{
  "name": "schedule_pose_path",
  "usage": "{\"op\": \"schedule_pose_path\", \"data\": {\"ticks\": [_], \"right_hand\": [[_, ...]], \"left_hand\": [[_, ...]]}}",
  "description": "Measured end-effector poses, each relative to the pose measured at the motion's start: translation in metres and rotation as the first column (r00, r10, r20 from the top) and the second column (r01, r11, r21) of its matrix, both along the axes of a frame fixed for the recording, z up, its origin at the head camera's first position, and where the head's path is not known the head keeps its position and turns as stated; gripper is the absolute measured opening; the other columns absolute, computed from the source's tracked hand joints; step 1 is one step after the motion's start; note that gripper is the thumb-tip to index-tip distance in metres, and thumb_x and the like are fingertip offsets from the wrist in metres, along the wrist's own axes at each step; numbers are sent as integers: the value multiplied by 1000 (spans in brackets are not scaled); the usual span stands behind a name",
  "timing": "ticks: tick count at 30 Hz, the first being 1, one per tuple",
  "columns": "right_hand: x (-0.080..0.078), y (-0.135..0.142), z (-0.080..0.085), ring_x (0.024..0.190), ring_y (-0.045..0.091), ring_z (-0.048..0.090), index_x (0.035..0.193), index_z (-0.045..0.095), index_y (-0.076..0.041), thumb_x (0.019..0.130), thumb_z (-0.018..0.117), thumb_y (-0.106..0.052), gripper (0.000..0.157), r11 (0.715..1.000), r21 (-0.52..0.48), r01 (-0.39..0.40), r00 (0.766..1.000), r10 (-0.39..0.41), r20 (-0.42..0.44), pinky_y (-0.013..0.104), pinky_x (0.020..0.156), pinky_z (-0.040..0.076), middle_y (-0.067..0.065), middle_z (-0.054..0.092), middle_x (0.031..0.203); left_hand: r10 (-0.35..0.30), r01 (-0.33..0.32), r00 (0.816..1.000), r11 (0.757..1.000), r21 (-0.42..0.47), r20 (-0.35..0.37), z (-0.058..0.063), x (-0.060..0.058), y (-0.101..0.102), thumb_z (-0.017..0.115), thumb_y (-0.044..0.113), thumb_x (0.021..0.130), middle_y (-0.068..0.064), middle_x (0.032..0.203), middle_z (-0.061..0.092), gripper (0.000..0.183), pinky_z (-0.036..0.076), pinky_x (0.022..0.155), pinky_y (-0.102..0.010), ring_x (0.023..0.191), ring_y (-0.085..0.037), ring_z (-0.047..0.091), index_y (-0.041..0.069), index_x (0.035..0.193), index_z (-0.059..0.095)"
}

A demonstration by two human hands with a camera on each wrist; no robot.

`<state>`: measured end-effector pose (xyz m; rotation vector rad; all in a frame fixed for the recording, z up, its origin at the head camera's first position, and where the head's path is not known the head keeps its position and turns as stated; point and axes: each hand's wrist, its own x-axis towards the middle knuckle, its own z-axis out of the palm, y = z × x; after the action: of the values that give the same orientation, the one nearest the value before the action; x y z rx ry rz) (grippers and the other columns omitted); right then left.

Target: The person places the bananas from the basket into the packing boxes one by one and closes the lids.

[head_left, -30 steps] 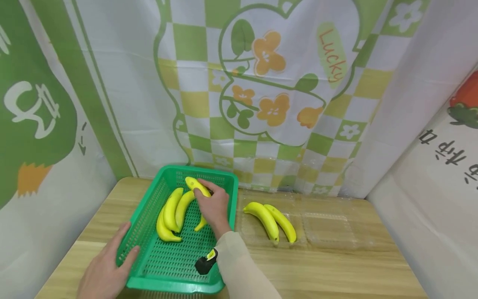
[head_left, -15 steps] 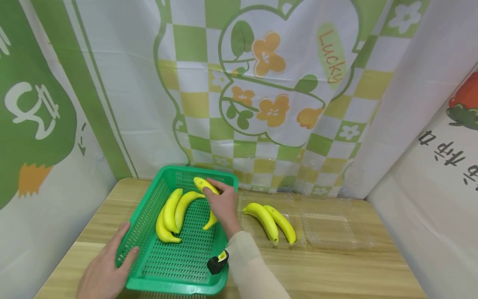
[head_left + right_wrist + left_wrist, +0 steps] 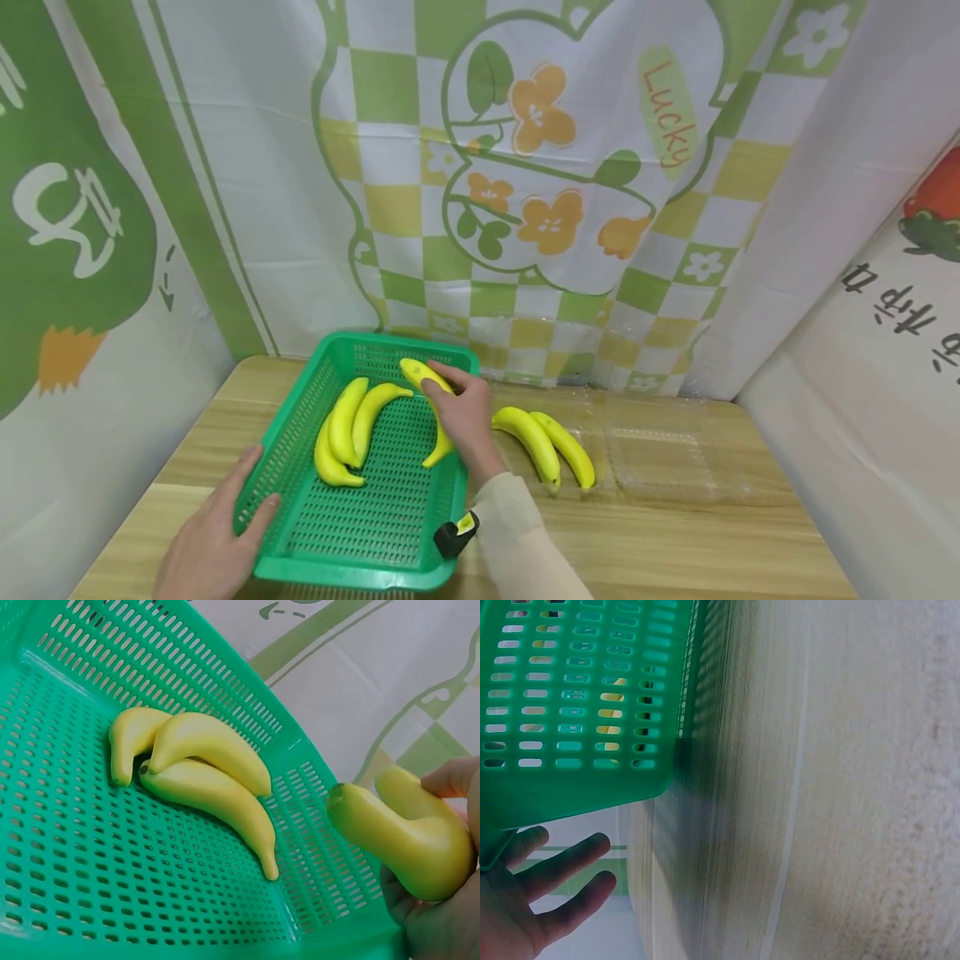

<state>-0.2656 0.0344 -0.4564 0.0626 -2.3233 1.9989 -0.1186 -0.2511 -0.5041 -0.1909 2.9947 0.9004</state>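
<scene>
While the right hand [image 3: 467, 414] grips a banana [image 3: 416, 369], its middle hidden, farther right over the basket [image 3: 375, 492] than before, the left hand [image 3: 213, 533], cut off below, touches the rim [image 3: 352, 575] straight-fingered.

Worn: plain cream fabric right sleeve [image 3: 534, 552]. At its cuff [image 3: 510, 507]: small black fitting [image 3: 452, 542] bearing a yellow label [image 3: 466, 523].

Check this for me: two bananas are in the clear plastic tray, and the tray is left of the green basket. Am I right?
Not quite: the clear plastic tray is right of the green basket, as the head view shows. The two bananas are in it.
</scene>
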Motion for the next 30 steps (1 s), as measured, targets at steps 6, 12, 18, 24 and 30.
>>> {"op": "schedule_pose_path", "data": {"ticks": [6,12,18,24,30], "right_hand": [[-1,7,-5,112,25,73,126,80,-20,97,78,-25,30,997,-42,-58,998,58,-7,25,86,61,7,78,128],[-2,15,-7,94,14,72,131,78,-22,99,76,-27,32,990,-70,-122,992,125,30,27,79,63,8,76,130],[-2,23,-10,82,12,73,136,74,-17,100,75,-27,37,976,-155,-151,986,161,51,24,71,62,15,77,124],[-3,28,-11,78,10,74,141,70,-11,102,73,-25,42,961,-234,-147,984,166,60,23,74,64,17,75,126],[-4,28,-10,78,10,74,141,70,-9,100,75,-23,44,960,-234,-157,982,176,64,24,74,64,16,76,122]], "left_hand": [[2,-2,1000,1000,4,-3,0,-1,1,42,52,112,-33,170,26,78,48,95,-81,139,-69,40,22,173,4],[6,-5,1000,1000,6,-11,-2,-1,0,43,52,112,-33,169,27,78,49,94,-80,138,-69,41,23,173,4],[6,-6,1000,1000,11,-13,-2,0,-1,43,51,112,-34,169,28,77,48,94,-80,137,-70,41,22,173,5],[5,-4,999,1000,17,-37,-1,2,-1,44,50,112,-34,167,31,77,49,91,-81,136,-70,43,24,173,5],[3,-2,998,1000,24,-65,-1,4,1,46,48,112,-33,167,32,76,48,92,-82,137,-70,42,25,173,8]]}}
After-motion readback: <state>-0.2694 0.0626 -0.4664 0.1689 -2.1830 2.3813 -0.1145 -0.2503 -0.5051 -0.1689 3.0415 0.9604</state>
